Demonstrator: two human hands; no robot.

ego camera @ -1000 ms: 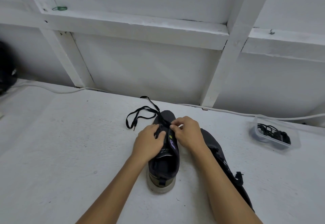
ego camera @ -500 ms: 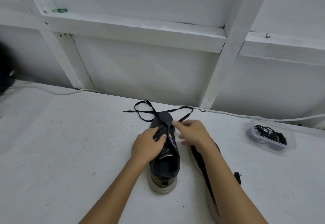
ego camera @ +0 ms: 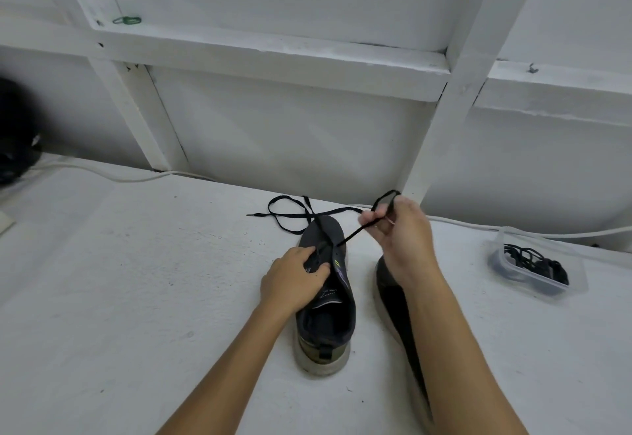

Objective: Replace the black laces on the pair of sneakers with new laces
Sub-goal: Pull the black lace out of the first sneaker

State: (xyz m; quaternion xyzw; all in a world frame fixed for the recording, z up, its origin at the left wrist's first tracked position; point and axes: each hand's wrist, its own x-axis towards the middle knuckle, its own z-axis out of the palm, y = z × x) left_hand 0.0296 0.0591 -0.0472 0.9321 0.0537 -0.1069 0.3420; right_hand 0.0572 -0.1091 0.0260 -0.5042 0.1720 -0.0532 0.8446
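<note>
Pinching one black lace (ego camera: pixel 352 234), the right hand (ego camera: pixel 398 229) hovers above two sneakers (ego camera: pixel 325 301).

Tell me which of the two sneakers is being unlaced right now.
The left-hand sneaker: the left hand rests on its tongue while the right hand pulls its black lace. The other sneaker lies untouched beneath the right forearm.
</note>
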